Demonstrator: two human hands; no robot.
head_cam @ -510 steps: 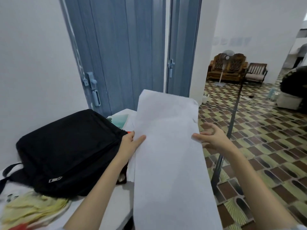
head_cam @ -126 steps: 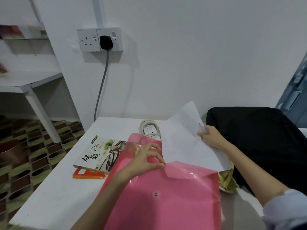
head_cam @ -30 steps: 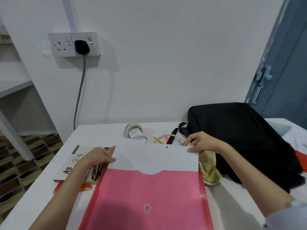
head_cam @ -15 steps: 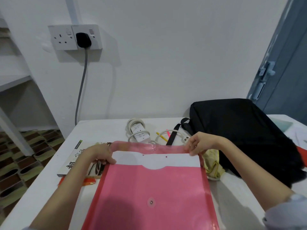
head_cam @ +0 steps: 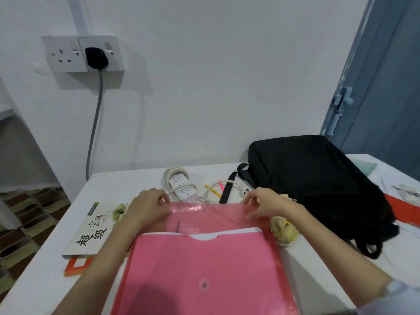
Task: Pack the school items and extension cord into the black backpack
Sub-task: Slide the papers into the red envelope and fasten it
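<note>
A pink plastic folder (head_cam: pixel 204 273) lies on the white table (head_cam: pixel 41 285) in front of me. White paper (head_cam: pixel 241 231) shows as a thin strip at its mouth. My left hand (head_cam: pixel 150 206) pinches the left end of the folder's flap and my right hand (head_cam: pixel 264 204) pinches its right end. Behind the flap lies the coiled white extension cord (head_cam: pixel 181 186). The black backpack (head_cam: pixel 318 180) lies flat at the right. A book with black characters (head_cam: pixel 91 230) rests at the left on an orange one (head_cam: pixel 76 266).
A yellow pencil (head_cam: pixel 212 190) and a pink pen (head_cam: pixel 221 184) lie between cord and backpack. A yellow cloth (head_cam: pixel 283 229) sits right of the folder. A black plug (head_cam: pixel 95 57) fills the wall socket. A blue door (head_cam: pixel 381 83) stands at the right. Red paper (head_cam: pixel 406 210) lies beyond the backpack.
The white paper has slid down into the pink folder until only a strip shows. Both hands have moved to the ends of the flap and hold it.
</note>
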